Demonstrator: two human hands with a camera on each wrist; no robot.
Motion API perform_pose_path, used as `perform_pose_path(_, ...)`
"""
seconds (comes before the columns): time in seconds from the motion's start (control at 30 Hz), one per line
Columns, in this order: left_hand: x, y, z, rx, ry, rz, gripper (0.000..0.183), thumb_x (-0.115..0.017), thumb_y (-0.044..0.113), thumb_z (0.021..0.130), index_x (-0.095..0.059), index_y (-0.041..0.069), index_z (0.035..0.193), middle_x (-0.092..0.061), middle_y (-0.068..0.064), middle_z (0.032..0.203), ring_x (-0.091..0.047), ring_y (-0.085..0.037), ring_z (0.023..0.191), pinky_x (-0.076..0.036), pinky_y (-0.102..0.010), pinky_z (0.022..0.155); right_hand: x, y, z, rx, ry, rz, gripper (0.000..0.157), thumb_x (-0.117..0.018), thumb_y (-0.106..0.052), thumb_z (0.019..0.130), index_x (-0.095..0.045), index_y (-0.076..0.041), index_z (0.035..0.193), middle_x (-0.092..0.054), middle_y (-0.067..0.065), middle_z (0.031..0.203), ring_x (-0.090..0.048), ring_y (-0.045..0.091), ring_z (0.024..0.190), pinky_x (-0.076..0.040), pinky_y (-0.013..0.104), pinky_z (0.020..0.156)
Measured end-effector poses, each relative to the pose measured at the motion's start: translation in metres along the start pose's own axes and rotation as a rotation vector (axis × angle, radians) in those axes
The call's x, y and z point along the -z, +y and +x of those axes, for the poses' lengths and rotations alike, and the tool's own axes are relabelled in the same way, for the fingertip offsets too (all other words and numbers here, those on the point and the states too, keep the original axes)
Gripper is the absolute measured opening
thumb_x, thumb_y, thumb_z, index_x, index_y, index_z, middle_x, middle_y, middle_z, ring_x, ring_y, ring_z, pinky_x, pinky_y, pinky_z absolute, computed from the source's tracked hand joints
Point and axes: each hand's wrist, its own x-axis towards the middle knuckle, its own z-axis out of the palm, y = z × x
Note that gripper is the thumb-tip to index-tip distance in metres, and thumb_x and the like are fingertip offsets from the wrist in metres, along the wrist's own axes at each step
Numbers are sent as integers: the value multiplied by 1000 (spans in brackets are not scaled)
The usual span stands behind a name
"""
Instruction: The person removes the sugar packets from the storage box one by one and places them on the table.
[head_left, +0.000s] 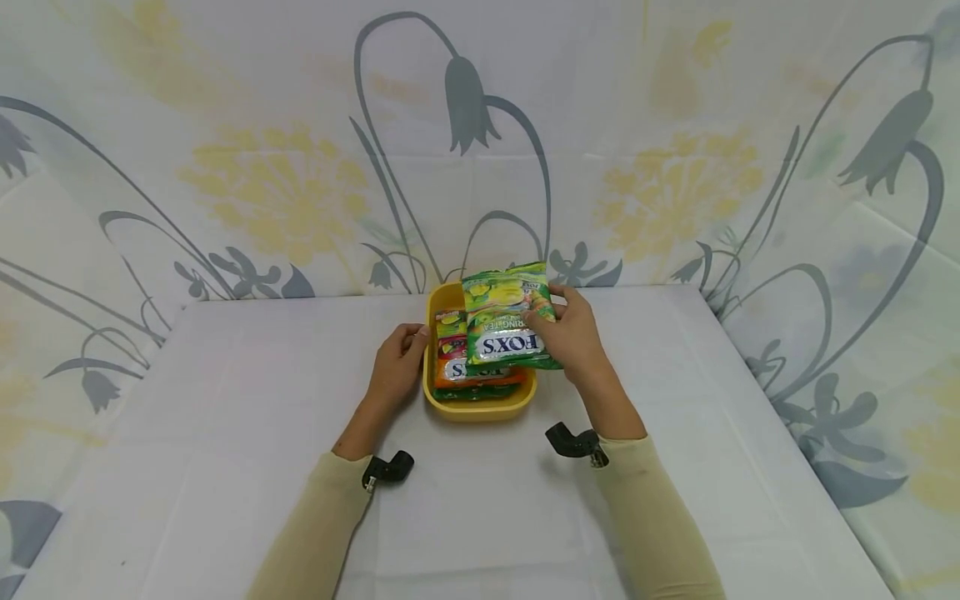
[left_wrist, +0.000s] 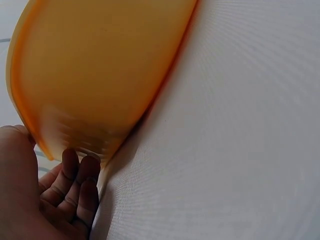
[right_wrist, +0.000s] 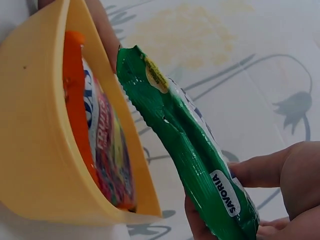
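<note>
My right hand [head_left: 573,335] pinches a green candy packet [head_left: 504,312], thumb on its front and fingers behind. It is raised over a yellow plastic tub [head_left: 480,410]; the right wrist view shows the packet's green back [right_wrist: 172,135], apart from the tub. Inside the tub lies an orange candy packet [head_left: 452,371], with the edge of another green packet [head_left: 476,392] below it. On the tub's left side my left hand [head_left: 393,367] holds the wall, its thumb at the rim and curled fingertips [left_wrist: 90,165] against the outside.
The tub stands on a white cloth-covered table [head_left: 247,417], near its back edge. Behind and at both sides hangs flower-patterned cloth [head_left: 480,208]. Small black wrist mounts [head_left: 573,442] sit at both sleeve cuffs.
</note>
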Motion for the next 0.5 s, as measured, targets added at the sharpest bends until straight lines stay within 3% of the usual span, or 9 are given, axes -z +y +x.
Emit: perform_pose_path(0.5,1,0,-2,-10,-6,-3,55,-47,52,111,-60,6,140,-72,-15,127,-67,-28,112,-53,-46,103,27,-1,3,7,34,31,73,-67,-13,104,-27,-4,165,-61,28,143,-74,13,84,-61,25,72)
